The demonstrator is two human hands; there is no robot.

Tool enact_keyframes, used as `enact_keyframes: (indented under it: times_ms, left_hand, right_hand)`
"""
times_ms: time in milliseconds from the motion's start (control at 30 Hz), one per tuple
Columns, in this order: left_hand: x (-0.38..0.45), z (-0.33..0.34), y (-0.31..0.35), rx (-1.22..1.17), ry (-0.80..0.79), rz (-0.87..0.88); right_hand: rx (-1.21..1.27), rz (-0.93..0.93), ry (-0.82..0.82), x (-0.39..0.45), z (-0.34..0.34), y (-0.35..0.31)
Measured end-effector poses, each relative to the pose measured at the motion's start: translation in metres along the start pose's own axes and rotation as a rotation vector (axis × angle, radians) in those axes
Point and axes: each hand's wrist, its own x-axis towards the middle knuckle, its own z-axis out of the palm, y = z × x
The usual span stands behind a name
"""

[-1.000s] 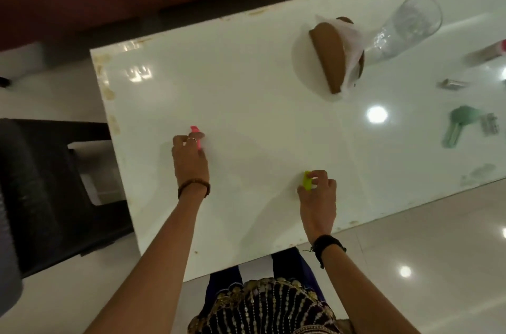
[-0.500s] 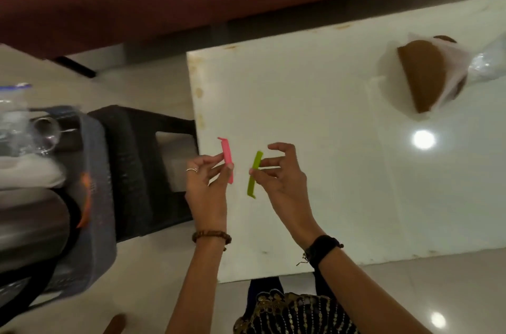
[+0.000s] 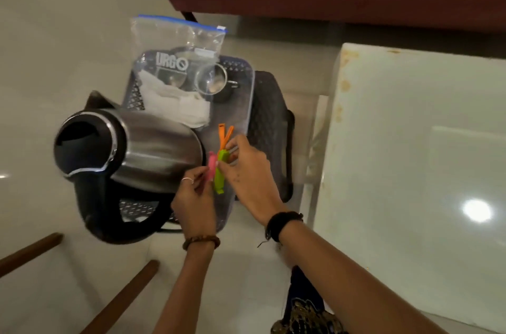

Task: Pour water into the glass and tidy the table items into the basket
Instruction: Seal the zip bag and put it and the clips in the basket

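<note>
**Two clips held over the basket, ready to drop in**

At the far left, a steel kettle (image 3: 131,147) lies on its side across the near end of the basket (image 3: 247,103), its black handle hanging off the edge; it seems put there as one of the tidied items. Behind it in the basket are a folded white cloth (image 3: 175,103), a clear zip bag (image 3: 178,43) standing against the far rim, and a glass (image 3: 210,82) lying beside the cloth. The glass looks empty from here, though that is hard to tell.

Next comes the left hand (image 3: 195,202), its fingertips pinching the lower end of a pink clip (image 3: 211,168) just beside the kettle's base. Touching it, or nearly, is a green clip (image 3: 220,175), pinched near its top by the curled fingers of the right hand (image 3: 247,177). An orange clip (image 3: 225,136) already lies in the basket just beyond the fingers, so both hands seem held over that spot to keep the clips together.

The basket rests on a dark stool (image 3: 273,125), which keeps it within reach of the white table (image 3: 410,169) at the right, whose visible part shows only a lamp's reflection.
</note>
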Motion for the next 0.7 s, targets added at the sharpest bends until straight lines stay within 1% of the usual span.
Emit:
enact_keyframes:
  times_ms: [133,200,267,333,367,400,433,500,600,700]
  left_hand:
    - [0.009,0.007,-0.012,-0.050,0.008,-0.013]
    - [0.006,0.011,-0.009,-0.056,-0.017,0.046]
    - [-0.002,0.019,0.001,-0.054,-0.032,0.134]
    - [-0.017,0.029,0.013,-0.046,-0.056,0.222]
    - [-0.032,0.046,0.027,-0.062,-0.092,0.264]
    - [-0.044,0.058,0.037,-0.084,-0.132,0.281]
    - [-0.048,0.060,0.038,-0.098,-0.160,0.284]
    - [-0.064,0.078,0.043,-0.082,-0.276,0.304]
    - [-0.117,0.137,0.063,-0.029,-0.552,0.268]
    - [-0.188,0.203,0.086,0.027,-0.751,0.293]
  right_hand:
    - [-0.085,-0.026,-0.023,0.004,0.012,0.006]
    - [-0.076,-0.047,-0.002,0.001,0.010,0.010]
    - [0.001,-0.052,0.050,-0.002,0.000,0.015]
    - [0.066,-0.032,0.137,-0.007,-0.020,0.025]
    - [0.080,-0.008,0.195,-0.014,-0.045,0.039]
    - [0.083,0.016,0.229,-0.020,-0.064,0.051]
    - [0.082,0.042,0.234,-0.023,-0.068,0.059]
    - [0.094,0.123,0.292,-0.037,-0.094,0.080]
    - [0.149,0.244,0.432,-0.072,-0.170,0.131]
    - [0.163,0.331,0.542,-0.122,-0.255,0.183]
